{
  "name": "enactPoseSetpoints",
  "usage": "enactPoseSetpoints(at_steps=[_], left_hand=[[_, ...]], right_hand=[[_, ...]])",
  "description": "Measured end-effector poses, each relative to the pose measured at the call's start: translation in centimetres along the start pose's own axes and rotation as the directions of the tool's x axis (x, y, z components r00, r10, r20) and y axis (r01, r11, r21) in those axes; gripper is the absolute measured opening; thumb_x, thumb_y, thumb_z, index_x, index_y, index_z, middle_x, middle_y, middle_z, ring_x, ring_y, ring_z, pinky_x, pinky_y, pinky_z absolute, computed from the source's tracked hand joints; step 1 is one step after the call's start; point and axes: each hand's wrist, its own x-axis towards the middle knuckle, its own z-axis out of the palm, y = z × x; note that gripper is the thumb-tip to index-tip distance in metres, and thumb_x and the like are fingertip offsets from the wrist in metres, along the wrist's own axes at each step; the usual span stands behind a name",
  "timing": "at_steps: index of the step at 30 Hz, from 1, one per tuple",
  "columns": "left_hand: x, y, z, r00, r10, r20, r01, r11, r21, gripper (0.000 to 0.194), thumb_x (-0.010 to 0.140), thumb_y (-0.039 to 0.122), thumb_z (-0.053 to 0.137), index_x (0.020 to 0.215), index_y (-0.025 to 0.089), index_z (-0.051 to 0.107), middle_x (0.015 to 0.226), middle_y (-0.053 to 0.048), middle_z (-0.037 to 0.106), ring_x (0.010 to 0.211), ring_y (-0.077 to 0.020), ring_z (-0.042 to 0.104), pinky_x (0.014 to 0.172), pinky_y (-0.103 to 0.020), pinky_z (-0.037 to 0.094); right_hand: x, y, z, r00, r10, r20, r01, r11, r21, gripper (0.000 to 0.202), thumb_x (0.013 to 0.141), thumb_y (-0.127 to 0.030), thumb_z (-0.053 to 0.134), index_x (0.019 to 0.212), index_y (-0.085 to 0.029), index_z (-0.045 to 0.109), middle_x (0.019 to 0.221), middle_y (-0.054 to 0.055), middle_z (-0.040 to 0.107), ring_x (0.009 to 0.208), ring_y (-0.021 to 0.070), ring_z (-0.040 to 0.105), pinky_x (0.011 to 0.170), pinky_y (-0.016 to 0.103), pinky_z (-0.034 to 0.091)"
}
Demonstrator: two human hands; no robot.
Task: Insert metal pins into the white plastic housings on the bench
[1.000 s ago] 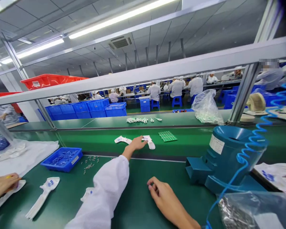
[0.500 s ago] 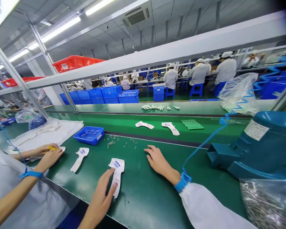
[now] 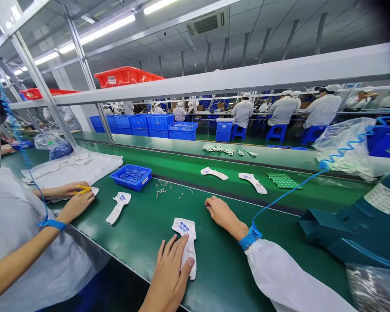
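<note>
My left hand (image 3: 170,271) lies with fingers spread over the lower part of a white handle-shaped piece (image 3: 189,242) with blue parts in its top. Beyond the worktable's middle, my right hand (image 3: 221,213) has its fingers curled together, with a blue strap at the wrist; anything between the fingertips is too small to make out. Small metal screws (image 3: 161,190) are scattered to the left of it. A blue tray (image 3: 131,177) of small blue parts stands behind another white piece (image 3: 118,208) on the left.
A co-worker's hands (image 3: 76,203) hold something yellow at the left. On the green belt lie two white pieces (image 3: 214,173) (image 3: 252,183) and a green perforated sheet (image 3: 282,180). A teal machine (image 3: 360,221) and a plastic bag (image 3: 373,286) are at the right.
The view has turned slightly left and shifted. The fingers of my right hand have drawn together near where the screws lay. My left hand now covers more of the white piece.
</note>
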Motion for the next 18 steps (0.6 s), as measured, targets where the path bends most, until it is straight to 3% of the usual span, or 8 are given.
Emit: enactPoseSetpoints(at_steps=[4, 9, 13, 18], left_hand=[[0.6, 1.8, 0.4, 0.992, 0.111, 0.062, -0.106, 0.992, -0.071, 0.051, 0.104, 0.044, 0.03, 0.154, 0.035, 0.023, 0.157, 0.002, 0.038, 0.147, -0.0222, 0.029, 0.122, -0.057, 0.022], [1.0, 1.9, 1.0, 0.986, 0.155, 0.066, -0.15, 0.987, -0.063, 0.055, 0.103, 0.047, 0.035, 0.154, 0.035, 0.02, 0.159, 0.002, 0.034, 0.149, -0.0219, 0.026, 0.123, -0.055, 0.02], [0.8, 1.8, 1.3, 0.983, 0.173, 0.064, -0.173, 0.985, -0.009, 0.076, 0.094, 0.061, 0.047, 0.156, 0.03, 0.016, 0.162, -0.002, 0.027, 0.149, -0.0279, 0.024, 0.123, -0.056, 0.021], [1.0, 2.2, 1.5, 0.982, 0.161, 0.096, -0.167, 0.985, 0.048, 0.088, 0.088, 0.07, 0.049, 0.156, 0.026, 0.016, 0.162, -0.004, 0.028, 0.15, -0.0298, 0.022, 0.123, -0.056, 0.019]], right_hand=[[-3.2, 3.0, -0.9, 0.999, 0.049, -0.024, -0.048, 0.998, 0.031, 0.033, 0.095, -0.014, 0.044, 0.123, -0.013, 0.06, 0.115, 0.013, 0.064, 0.104, 0.0226, 0.061, 0.089, 0.032, 0.045], [-7.4, 5.4, -1.3, 0.99, 0.132, -0.057, -0.108, 0.944, 0.311, 0.022, 0.09, -0.019, 0.05, 0.106, -0.018, 0.065, 0.106, 0.008, 0.069, 0.094, 0.0199, 0.065, 0.084, 0.031, 0.049], [-9.5, 4.5, -1.1, 0.982, 0.189, -0.027, -0.156, 0.874, 0.46, 0.02, 0.088, -0.035, 0.058, 0.101, -0.021, 0.065, 0.09, 0.004, 0.07, 0.082, 0.0187, 0.065, 0.076, 0.03, 0.05], [-10.0, 2.6, -0.8, 0.996, 0.084, -0.01, -0.075, 0.934, 0.35, 0.02, 0.092, -0.04, 0.056, 0.086, -0.022, 0.062, 0.08, 0.001, 0.068, 0.074, 0.0184, 0.062, 0.068, 0.03, 0.045]])
